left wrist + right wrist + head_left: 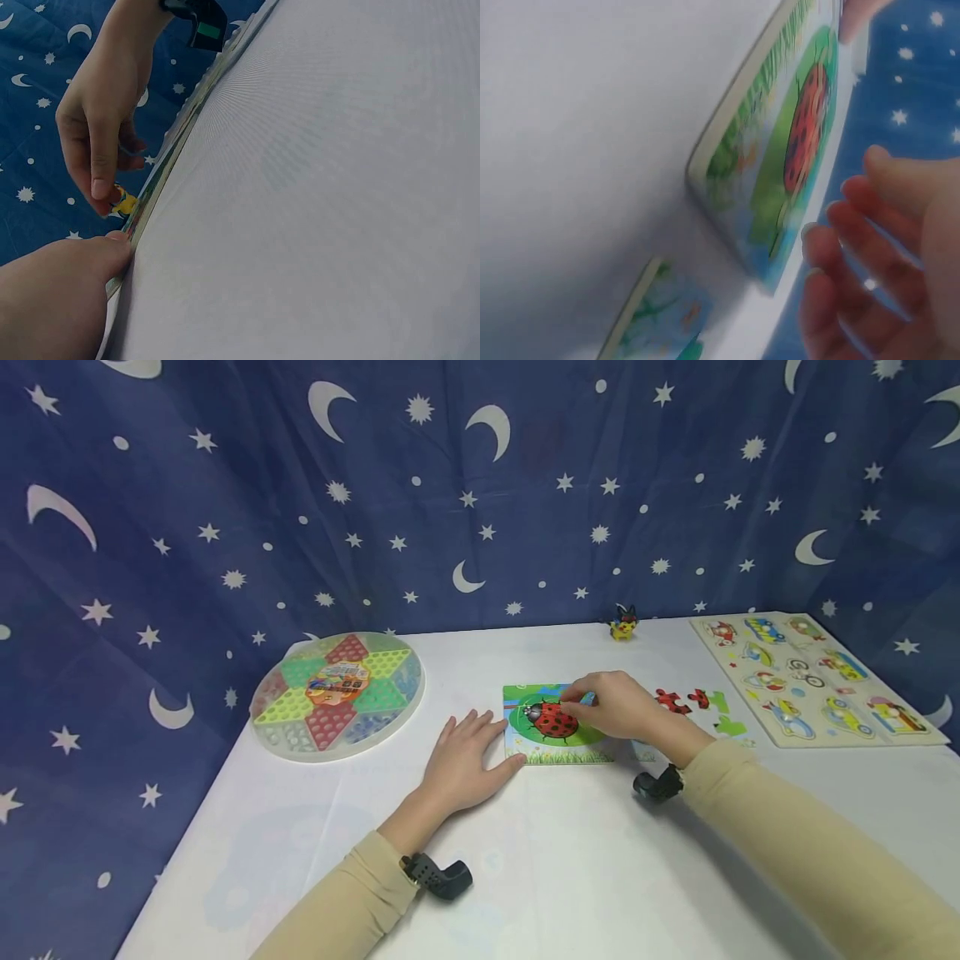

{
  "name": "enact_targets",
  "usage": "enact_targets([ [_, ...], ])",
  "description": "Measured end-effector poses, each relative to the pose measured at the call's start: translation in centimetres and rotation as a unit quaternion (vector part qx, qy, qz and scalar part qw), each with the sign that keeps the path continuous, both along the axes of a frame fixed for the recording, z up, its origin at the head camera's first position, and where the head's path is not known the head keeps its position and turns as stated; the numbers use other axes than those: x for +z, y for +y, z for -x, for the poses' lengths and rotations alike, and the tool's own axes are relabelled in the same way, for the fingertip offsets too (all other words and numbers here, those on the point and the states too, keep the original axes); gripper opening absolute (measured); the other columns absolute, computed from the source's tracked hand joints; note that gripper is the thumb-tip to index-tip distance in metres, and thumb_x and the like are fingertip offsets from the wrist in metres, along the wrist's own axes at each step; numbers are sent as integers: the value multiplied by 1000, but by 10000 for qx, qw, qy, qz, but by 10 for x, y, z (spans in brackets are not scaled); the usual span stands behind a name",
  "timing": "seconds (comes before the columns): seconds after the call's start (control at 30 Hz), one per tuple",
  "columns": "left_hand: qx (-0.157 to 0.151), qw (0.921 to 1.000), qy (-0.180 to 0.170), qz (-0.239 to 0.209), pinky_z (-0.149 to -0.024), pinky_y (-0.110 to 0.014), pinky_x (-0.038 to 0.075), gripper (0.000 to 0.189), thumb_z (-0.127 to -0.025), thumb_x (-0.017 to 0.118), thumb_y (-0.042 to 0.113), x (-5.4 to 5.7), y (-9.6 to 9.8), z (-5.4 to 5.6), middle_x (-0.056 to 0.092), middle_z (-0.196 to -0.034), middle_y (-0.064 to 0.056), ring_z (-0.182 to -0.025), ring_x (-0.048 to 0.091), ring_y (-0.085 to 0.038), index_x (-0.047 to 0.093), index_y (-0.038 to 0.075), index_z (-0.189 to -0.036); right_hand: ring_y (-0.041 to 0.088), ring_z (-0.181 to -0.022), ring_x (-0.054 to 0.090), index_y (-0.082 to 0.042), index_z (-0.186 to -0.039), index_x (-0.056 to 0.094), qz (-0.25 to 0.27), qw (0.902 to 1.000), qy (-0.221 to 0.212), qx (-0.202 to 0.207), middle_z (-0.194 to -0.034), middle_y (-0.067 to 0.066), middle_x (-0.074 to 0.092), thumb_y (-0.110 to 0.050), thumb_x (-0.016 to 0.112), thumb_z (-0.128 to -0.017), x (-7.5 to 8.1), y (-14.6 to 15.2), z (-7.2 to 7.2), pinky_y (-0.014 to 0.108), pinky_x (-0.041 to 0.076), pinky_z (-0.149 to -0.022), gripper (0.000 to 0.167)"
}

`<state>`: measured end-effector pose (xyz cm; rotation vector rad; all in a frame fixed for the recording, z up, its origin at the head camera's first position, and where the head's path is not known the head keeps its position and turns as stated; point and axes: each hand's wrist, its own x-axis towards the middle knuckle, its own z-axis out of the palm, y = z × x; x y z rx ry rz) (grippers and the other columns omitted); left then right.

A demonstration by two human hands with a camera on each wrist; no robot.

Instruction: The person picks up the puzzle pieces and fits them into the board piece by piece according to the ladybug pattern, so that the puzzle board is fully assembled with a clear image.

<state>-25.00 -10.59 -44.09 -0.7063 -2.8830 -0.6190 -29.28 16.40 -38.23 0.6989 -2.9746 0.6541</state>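
Spreading its thumb, the left hand (467,762) is touching the ladybug puzzle (581,744) at nine o'clock; the long axis is running nine-to-three. Over it, the right hand (618,706) is bending its fingers, pinching or not, I cannot tell. Toward three, nearer this hand, loose pieces (672,702) are lying; beyond, a board (795,652) is holding vehicle cutouts (846,665).

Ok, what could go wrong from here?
The right hand reaches over the ladybug puzzle; if its wrist drops, it might knock the grass-edged piece lying apart beside the picture. The red pieces lie loose just beyond that wrist, so a sweep could scatter them. The left hand touches the puzzle's left edge; an uneven push might shift it.
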Motion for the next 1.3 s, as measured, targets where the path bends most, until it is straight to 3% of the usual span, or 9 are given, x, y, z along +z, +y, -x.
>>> enact_targets([
  [0.17,13,10000,-17,12,-125,-50,11,71,-97,55,62,-1,1,0,45,-157,-10,-150,31,-31,54,15,-150,14,-79,66,-10,-118,76,149,9994,-210,-231,-111,4,75,-28,70,-100,-2,16,1,39,56,-70,27],
  [0.43,5,10000,45,-1,-125,-51,12,71,-97,56,61,-1,2,-1,46,-157,-11,-150,32,-31,54,15,-150,23,-92,68,-11,-119,75,214,9972,-468,-542,-112,6,74,-31,67,-101,-7,39,-1,42,57,-75,29],
  [0.77,37,10000,-38,65,-125,-49,11,73,-95,56,64,3,2,-3,45,-158,-9,-151,31,-29,53,16,-150,23,-84,62,-11,-124,74,103,9941,-527,-938,-119,10,72,-28,61,-103,-4,60,-2,36,48,-69,30],
  [1.1,54,9999,-31,108,-125,-50,12,77,-92,57,66,2,1,-1,45,-158,-10,-151,31,-28,53,15,-150,35,-106,60,-4,-123,73,228,9914,-631,-1123,-120,17,70,-22,62,-103,-1,83,-1,53,49,-87,29],
  [1.3,76,9998,-33,162,-125,-49,12,77,-93,57,67,1,1,-1,45,-158,-8,-151,30,-27,53,17,-151,36,-106,60,-2,-122,71,167,9892,-742,-1251,-119,19,69,-14,63,-100,-6,94,-2,55,51,-90,27],
])
